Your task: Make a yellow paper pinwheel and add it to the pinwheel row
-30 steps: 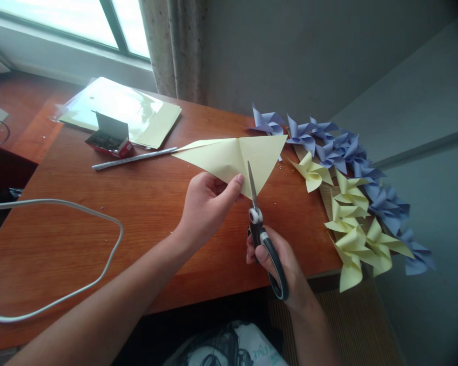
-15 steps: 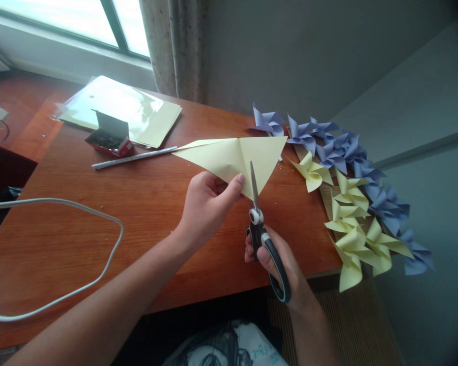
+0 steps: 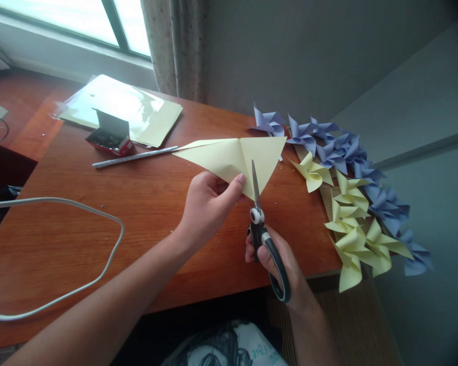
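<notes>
My left hand (image 3: 213,201) pinches the near edge of a creased sheet of yellow paper (image 3: 221,157), thumb on top. The paper is held above the desk, its left end tapering to a point. In my right hand (image 3: 277,259) is a pair of scissors (image 3: 257,218) with black and white handles, fingers wrapped through the loops. One blade lies over the paper's near corner, pointing away from me; the other blade is hidden beneath the sheet.
Several purple pinwheels (image 3: 339,152) and yellow pinwheels (image 3: 349,218) lie along the desk's right side. Toward the back left are a stack of paper (image 3: 158,122), a small open box (image 3: 112,142) and a thin silvery rod (image 3: 133,157). A white cable (image 3: 116,244) loops at left.
The scissors have shifted very slightly to the right against the paper. Both hands keep their grips, and the other things stay where they were.
</notes>
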`<state>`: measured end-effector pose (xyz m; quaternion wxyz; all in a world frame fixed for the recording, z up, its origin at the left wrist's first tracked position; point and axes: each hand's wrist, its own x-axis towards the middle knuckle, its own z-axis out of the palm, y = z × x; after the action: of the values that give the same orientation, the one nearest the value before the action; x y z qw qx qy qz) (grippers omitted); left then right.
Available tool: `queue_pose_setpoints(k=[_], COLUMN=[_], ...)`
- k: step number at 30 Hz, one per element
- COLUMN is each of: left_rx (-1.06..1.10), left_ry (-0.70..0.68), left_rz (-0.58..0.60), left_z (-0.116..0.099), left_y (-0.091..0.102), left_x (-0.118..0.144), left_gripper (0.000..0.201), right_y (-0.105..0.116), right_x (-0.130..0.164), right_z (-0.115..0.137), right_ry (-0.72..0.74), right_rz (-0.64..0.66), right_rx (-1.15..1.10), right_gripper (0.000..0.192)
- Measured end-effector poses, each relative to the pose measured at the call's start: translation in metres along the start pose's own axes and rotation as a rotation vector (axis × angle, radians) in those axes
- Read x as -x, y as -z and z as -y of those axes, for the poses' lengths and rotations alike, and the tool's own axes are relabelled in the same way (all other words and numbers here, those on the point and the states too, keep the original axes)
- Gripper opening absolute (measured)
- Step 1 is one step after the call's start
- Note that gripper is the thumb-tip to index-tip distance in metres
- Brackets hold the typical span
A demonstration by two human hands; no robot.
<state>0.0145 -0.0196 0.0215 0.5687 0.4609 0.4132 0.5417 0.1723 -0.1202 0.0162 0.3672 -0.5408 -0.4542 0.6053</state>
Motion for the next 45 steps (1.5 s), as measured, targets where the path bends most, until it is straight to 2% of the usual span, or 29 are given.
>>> queue_pose_setpoints(k=[20,30,45], left_rx=[0.068,0.039,0.044], left_ry=[-0.014,-0.005,-0.003], left_rz=[-0.001,-0.019,-0.014], left_z=[0.001,0.000,-0.004], left_y=[-0.001,-0.001,-0.002], left_x=[-0.001,0.000,0.001], left_gripper=[0.017,0.023,0.019], right_y=[0.000,-0.002,0.003], right_x=[0.001,0.003,0.002], right_z=[-0.003,0.013,0.000], right_ry=[-0.013,-0.025,0.031], right_rz=[-0.019,0.037,0.047], right_rx=[0.017,0.049,0.056], right_gripper=[0.042,0.043,0.039])
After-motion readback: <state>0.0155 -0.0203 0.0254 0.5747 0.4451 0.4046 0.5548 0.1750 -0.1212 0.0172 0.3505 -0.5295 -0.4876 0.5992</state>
